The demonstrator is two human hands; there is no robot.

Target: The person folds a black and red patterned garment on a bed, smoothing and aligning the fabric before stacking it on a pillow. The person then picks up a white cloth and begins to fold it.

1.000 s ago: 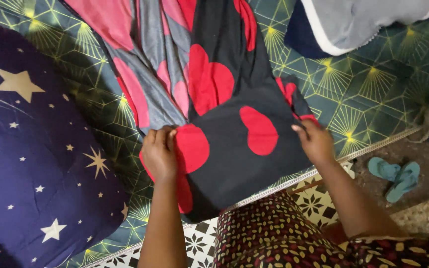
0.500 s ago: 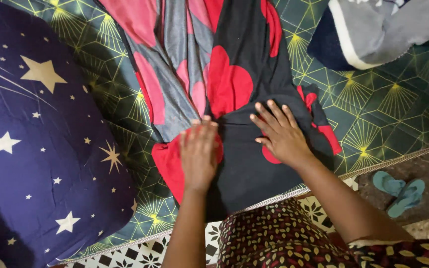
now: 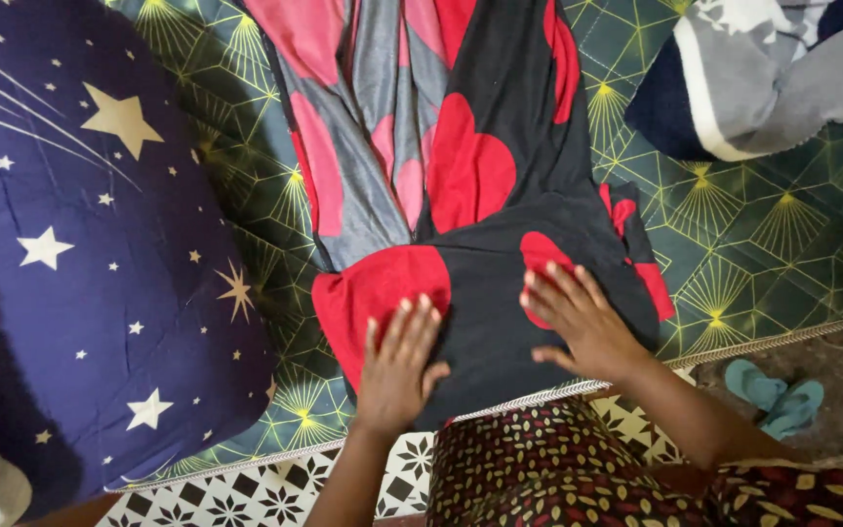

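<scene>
Hands (image 3: 397, 366) flat on heart-print cloth (image 3: 485, 254)

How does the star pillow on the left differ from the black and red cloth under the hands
The star pillow is dark blue with pale stars; the black and red cloth carries big red hearts. The pillow looks plump and lies untouched, while the cloth lies flat and folded, with the left hand and right hand pressed palm-down on it. Both rest on the green patterned bedsheet.
</scene>
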